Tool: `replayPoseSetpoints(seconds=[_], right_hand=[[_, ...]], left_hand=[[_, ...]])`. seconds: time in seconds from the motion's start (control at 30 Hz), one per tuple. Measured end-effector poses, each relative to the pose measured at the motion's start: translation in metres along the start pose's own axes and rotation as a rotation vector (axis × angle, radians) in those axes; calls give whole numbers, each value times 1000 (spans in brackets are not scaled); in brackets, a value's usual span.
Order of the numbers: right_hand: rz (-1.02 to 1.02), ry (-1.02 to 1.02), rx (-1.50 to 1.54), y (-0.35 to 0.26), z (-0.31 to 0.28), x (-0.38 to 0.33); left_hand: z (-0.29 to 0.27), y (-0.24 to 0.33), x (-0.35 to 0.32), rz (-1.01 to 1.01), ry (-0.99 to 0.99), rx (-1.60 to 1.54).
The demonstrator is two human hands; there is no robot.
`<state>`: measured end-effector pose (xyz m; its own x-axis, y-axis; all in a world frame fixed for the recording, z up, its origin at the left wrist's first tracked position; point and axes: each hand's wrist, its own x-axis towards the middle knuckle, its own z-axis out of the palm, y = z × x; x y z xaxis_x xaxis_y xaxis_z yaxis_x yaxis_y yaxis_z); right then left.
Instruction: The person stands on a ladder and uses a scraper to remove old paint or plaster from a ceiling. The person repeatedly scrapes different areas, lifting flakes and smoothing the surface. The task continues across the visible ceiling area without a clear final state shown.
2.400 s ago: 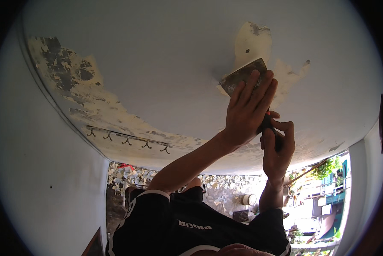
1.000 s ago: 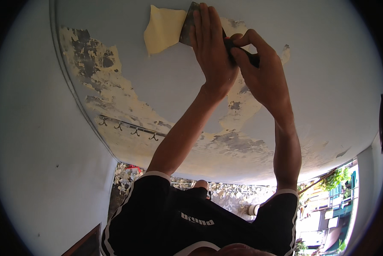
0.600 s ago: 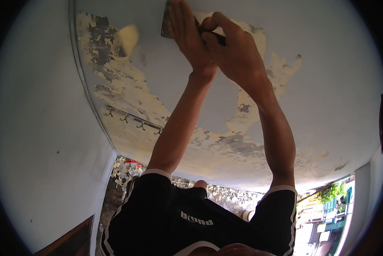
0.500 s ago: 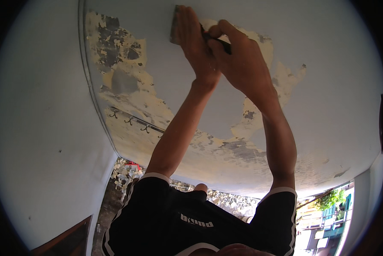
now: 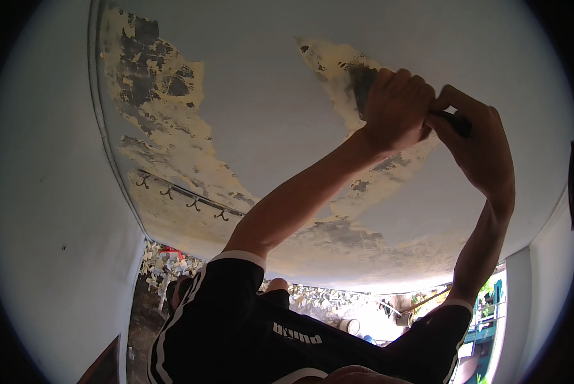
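Both hands are on a scraper (image 5: pixel 362 88) whose wide dark blade lies on the pale grey wall (image 5: pixel 268 96). My left hand (image 5: pixel 399 109) is closed over the tool just behind the blade, and its fingers are curled. At the other end, my right hand (image 5: pixel 482 144) grips the black handle between thumb and fingers. Under the blade is a stripped patch (image 5: pixel 328 61) of yellowish undercoat and dark spots, which runs down past my left wrist. The middle of the handle is hidden by my left hand.
A larger stripped patch (image 5: pixel 191 141) spreads across the left of the wall. Below it is a rail of metal hooks (image 5: pixel 195 203). A cable (image 5: pixel 98 115) follows the corner. Paint flakes (image 5: pixel 156 265) litter the ground, with a bucket (image 5: pixel 349 326) at the wall's foot.
Both hands and the scraper have moved right and down from the upper middle of the wall. My left hand has gone from flat along the blade to curled round the tool.
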<state>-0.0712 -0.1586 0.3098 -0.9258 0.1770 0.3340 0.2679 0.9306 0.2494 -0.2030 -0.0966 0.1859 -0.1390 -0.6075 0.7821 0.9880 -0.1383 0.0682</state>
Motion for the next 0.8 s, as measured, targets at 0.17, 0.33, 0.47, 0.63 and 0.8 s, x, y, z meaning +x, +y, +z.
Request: replayPoseSetpoints(seconds=[0.17,0.33,0.47,0.63,0.8], right_hand=[[-112,-4,-43,-17,23,8],[-83,-51,-62,-19,-1,18],[-105,26,-125,-10,22,15],[-107,4,-128,-13,8,16],[-170,438,678,12,51,5]], left_hand=[[-22,-15,-15,10,41,154],[-10,-17,1,29,84,172],[-19,-14,-11,23,115,119],[-15,-17,-2,16,78,190],[-20,-19,-15,-28,91,229]])
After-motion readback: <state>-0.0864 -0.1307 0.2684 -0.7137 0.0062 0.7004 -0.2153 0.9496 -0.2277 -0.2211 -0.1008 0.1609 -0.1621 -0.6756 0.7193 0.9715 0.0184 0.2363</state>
